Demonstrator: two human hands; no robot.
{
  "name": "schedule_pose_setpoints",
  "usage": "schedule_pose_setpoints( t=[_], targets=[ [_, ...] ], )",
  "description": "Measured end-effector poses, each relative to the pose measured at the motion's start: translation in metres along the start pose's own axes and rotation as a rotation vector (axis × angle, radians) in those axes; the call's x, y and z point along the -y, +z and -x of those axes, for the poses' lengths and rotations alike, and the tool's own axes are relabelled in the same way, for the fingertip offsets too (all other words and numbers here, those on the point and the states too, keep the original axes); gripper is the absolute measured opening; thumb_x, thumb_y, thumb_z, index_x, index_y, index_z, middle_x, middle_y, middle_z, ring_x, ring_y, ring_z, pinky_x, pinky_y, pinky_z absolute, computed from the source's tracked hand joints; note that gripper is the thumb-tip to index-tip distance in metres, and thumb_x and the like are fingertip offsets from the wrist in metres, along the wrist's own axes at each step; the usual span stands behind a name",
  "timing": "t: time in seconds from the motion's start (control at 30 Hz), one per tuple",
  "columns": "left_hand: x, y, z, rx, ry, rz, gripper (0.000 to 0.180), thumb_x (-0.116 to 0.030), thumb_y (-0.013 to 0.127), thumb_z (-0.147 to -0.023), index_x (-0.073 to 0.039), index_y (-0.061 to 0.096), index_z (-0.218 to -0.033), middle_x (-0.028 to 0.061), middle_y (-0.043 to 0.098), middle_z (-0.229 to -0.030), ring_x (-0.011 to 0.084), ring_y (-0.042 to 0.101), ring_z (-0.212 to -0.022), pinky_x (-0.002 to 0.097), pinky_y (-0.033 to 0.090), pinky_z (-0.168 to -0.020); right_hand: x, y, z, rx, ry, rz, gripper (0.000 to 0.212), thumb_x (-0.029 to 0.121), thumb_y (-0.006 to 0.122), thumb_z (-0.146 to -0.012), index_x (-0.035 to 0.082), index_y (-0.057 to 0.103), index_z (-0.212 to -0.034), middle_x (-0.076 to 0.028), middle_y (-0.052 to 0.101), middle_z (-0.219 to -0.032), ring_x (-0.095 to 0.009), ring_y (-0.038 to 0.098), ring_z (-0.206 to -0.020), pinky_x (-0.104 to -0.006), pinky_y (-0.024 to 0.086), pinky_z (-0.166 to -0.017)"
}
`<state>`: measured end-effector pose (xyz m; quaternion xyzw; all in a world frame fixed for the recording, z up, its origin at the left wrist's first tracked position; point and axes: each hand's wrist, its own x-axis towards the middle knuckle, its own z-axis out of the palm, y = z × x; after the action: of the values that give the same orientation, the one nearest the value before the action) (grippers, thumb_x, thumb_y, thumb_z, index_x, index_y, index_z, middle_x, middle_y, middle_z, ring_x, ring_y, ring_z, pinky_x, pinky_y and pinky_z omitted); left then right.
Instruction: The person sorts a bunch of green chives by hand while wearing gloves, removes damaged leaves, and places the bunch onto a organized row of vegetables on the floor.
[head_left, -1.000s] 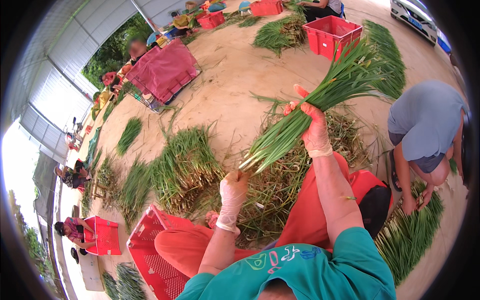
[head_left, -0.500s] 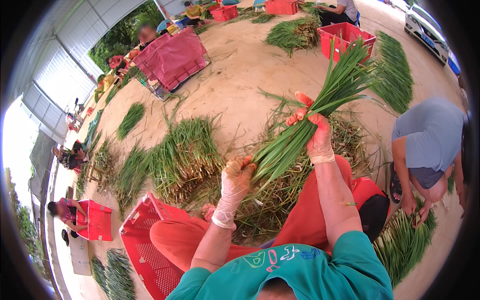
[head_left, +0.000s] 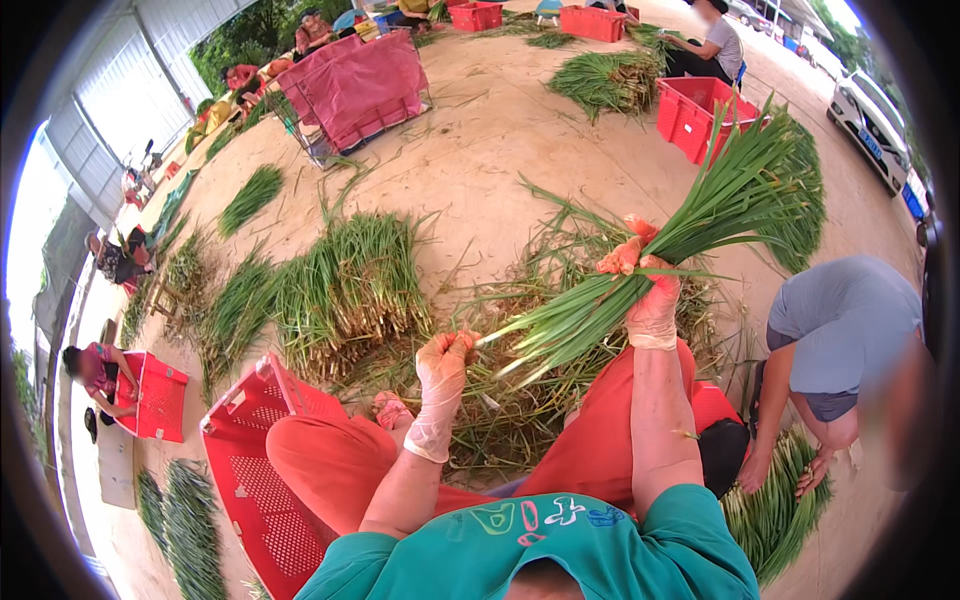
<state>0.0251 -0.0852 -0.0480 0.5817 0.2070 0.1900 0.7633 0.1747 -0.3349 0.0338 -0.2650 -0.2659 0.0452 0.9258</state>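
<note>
My right hand (head_left: 648, 290), in a thin whitish glove with orange fingers, is closed round the middle of a bunch of garlic chives (head_left: 735, 205). The leafy tops fan out to the upper right, and the pale stem ends point lower left. Gloved the same way, my left hand (head_left: 442, 365) pinches the pale end of one chive stalk (head_left: 497, 332) drawn out to the left of the other stems. Under both hands, between my knees, lies a litter of loose leaves and trimmings (head_left: 510, 430).
A heap of chives (head_left: 355, 290) lies left of the litter. Beside my left knee stands a red perforated crate (head_left: 265, 480). Close on my right, a person in grey (head_left: 850, 320) bends over more chives (head_left: 780, 510). A red crate (head_left: 700, 115) and a pink-covered cart (head_left: 360, 90) stand farther off.
My left hand has moved a little left and down, away from the bunch, with a stalk end in its fingers. The bunch and my right hand have shifted slightly right. The whole view has shifted.
</note>
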Motion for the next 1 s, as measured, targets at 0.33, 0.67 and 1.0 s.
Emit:
schedule_pose_setpoints(
  t=[0.33,0.67,1.0],
  targets=[
    [0.05,-0.102,0.004,-0.04,0.29,-1.25,0.032,-0.02,0.07,-0.08,-0.001,0.069,-0.106,0.0192,0.07,-0.091,0.0347,0.068,-0.084,0.0401,0.053,-0.078,0.01,-0.019,-0.005,0.311,0.026,-0.342,0.054,0.015,0.059,-0.082,-0.003,0.054,-0.132,-0.002,0.05,-0.061,-0.018,0.054,-0.064,-0.0356,0.049,-0.066],
    [-0.035,0.044,0.02,0.532,-0.059,-0.139,0.018,-0.009,0.069,-0.091,0.002,0.07,-0.106,0.0046,0.071,-0.095,0.0096,0.061,-0.087,0.0252,0.05,-0.082,-0.009,-0.001,0.004,0.266,0.162,-0.315,0.048,0.021,0.063,-0.08,0.002,0.056,-0.123,-0.003,0.053,-0.065,-0.02,0.056,-0.064,-0.0381,0.051,-0.065],
    [-0.1,0.019,0.015,0.542,-0.044,0.724,0.017,-0.02,0.067,-0.094,-0.006,0.059,-0.09,0.005,0.058,-0.086,0.0203,0.058,-0.079,0.0376,0.052,-0.068,-0.011,-0.009,0.008,0.284,0.264,-0.15,0.053,0.018,0.064,-0.076,0.003,0.057,-0.127,-0.006,0.056,-0.065,-0.025,0.059,-0.065,-0.0434,0.052,-0.067]
  ],
)
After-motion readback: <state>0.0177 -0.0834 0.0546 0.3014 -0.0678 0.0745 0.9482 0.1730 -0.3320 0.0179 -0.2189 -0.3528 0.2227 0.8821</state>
